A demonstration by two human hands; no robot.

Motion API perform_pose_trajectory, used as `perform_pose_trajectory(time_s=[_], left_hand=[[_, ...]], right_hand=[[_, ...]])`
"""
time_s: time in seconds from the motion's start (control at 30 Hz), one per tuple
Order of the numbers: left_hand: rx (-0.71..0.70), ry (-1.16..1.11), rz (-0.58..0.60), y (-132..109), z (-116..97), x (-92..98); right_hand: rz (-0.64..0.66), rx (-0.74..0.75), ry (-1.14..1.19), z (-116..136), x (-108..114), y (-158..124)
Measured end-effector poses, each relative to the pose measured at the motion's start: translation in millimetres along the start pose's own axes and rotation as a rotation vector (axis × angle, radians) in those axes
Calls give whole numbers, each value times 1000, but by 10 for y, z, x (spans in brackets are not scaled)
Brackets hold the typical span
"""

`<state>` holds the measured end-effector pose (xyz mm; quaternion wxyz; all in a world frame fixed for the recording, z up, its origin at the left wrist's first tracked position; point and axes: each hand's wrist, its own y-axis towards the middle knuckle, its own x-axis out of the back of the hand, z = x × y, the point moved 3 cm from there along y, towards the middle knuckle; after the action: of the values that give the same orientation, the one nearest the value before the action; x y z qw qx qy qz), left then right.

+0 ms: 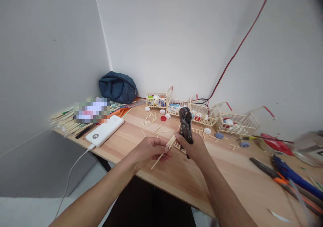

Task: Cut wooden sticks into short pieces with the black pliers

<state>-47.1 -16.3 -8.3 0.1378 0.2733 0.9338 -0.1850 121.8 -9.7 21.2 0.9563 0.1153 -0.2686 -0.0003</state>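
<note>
**Wooden sticks (164, 149) held beside cutting pliers (186, 126)**

The small bundle is pinched in the fingers of the left hand (148, 149), just above the table (176, 176). The pliers are gripped upright in the closed fingers of the right hand (194, 146). Four stick carts (202, 114), seemingly finished, are lined up along the wall. Loose sticks (148, 121) and bottle caps (163, 118) lie unused, so more building appears to be left.

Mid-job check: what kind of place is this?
Probably a home craft bench in a room corner. Small stick carts line the wall, bottle caps litter the wooden table, and the right hand holds pliers while the left hand holds thin sticks.
</note>
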Motion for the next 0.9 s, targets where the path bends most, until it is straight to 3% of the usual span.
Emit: perform_pose_trajectory(time_s=[0.2,0.5,0.73,0.9], left_hand=[[-39,151,-108,3,-21,-50],[-72,84,-193,61,0,-44],[-115,91,-256,122,-28,136],[-132,147,-320,211,-82,343]], right_hand=[[-21,1,-45,27,6,-12],[-24,-14,-113,14,-5,45],[129,-78,-179,-51,-110,386],[147,-111,-165,-67,-274,633]])
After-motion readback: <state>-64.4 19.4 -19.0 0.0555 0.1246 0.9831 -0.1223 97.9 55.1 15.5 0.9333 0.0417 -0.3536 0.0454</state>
